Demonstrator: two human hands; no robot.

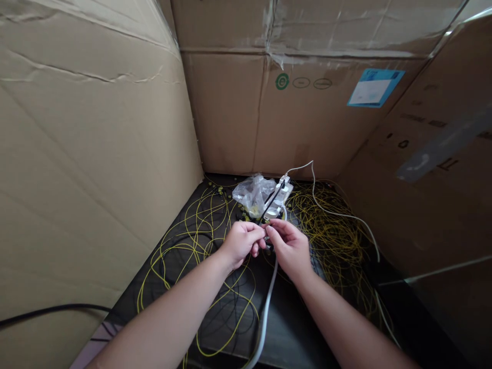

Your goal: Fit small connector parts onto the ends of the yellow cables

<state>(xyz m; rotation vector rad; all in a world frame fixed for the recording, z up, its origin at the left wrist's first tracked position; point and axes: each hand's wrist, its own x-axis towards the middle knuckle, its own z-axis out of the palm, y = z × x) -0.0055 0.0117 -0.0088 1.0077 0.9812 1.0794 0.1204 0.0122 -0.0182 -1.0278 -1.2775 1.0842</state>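
Note:
My left hand (243, 242) and my right hand (290, 247) meet over the dark surface, thumbs and fingers pinched together. Whatever sits between the fingertips is too small and too covered to name. Just beyond the fingers lies a white power strip (280, 197) with a black cord (273, 200) running from it toward my hands. A crumpled clear plastic bag (253, 192) rests to its left, with small dark and yellow bits around it. Thin yellow cables (196, 241) loop loosely on the left, and a dense tangle of yellow cable (334, 225) lies on the right.
Large cardboard panels stand at the left (96, 154), back (230, 113) and right (430, 205). A thick white cable (267, 307) runs toward me between my forearms. Another thin white cord (346, 215) curves off right. A black cable (57, 307) enters from the left.

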